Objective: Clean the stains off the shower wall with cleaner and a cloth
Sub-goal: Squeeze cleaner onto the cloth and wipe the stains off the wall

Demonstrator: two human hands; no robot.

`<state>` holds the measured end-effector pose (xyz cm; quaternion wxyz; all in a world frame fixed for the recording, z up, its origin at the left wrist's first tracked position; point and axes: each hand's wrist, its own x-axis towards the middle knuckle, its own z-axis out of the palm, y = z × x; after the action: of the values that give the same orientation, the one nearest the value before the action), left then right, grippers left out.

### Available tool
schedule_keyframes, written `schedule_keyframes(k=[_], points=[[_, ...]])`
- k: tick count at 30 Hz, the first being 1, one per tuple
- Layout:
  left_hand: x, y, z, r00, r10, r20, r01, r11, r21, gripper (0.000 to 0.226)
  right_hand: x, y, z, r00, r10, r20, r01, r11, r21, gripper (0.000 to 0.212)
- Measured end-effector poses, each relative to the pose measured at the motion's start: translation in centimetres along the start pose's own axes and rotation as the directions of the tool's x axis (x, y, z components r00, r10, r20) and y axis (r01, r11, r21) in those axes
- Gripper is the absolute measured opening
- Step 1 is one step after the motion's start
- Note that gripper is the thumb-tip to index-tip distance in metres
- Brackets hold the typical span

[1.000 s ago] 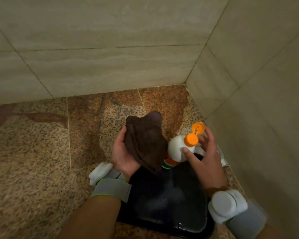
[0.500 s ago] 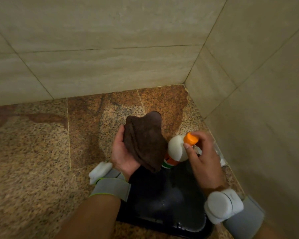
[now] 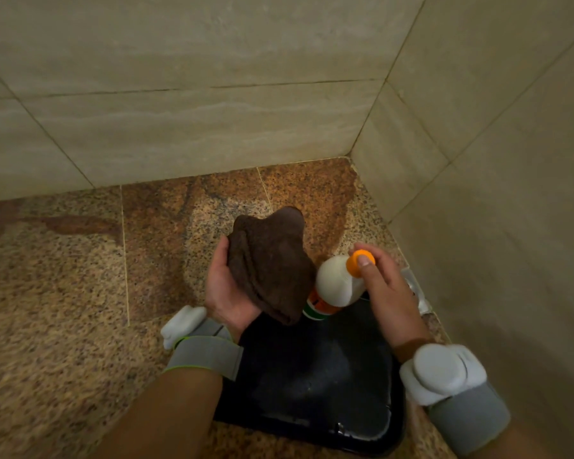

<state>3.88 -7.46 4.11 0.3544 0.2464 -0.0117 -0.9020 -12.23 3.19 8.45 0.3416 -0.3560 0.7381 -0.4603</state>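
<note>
A folded dark brown cloth (image 3: 269,263) lies in the palm of my left hand (image 3: 226,293), which grips it from below. Just to its right stands a white cleaner bottle (image 3: 335,281) with an orange cap (image 3: 357,261) and an orange and green label, leaning over a black tray (image 3: 315,376). My right hand (image 3: 385,289) rests on the bottle's top, thumb pressed on the shut orange cap. The beige tiled shower wall (image 3: 186,104) rises behind and to the right; I make out no distinct stains on it.
The black tray sits on a speckled granite floor (image 3: 53,293) with darker wet patches near the corner. A second tiled wall (image 3: 497,180) closes in on the right. A small pale object (image 3: 418,293) lies by that wall's foot. Grey bands with white devices wrap both wrists.
The orange flip cap, open a second ago, has been pressed shut by my right hand. The cloth and my left hand have stayed in place.
</note>
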Motion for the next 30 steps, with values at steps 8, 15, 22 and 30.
schedule_keyframes(k=[8,15,22,30], points=[[-0.3,-0.1,0.5,0.999,-0.006,-0.038,0.006,1.0,0.009,0.071,0.0,0.3,0.9,0.997,0.05,-0.061,-0.047,0.998,0.047,0.011],[-0.5,0.6,1.6,0.994,0.053,-0.101,-0.052,0.999,0.012,0.066,-0.1,0.0,0.0,1.0,0.012,-0.026,-0.01,0.997,0.07,0.04],[-0.4,1.7,1.4,0.983,0.12,-0.14,-0.119,0.993,0.013,0.065,0.1,3.3,-3.0,0.92,0.326,-0.218,-0.245,0.912,0.329,0.055],[-1.3,4.8,6.8,0.99,0.132,-0.053,-0.125,0.984,0.124,0.067,-3.9,3.0,-8.3,0.798,0.599,-0.06,-0.477,0.689,0.546,0.049]])
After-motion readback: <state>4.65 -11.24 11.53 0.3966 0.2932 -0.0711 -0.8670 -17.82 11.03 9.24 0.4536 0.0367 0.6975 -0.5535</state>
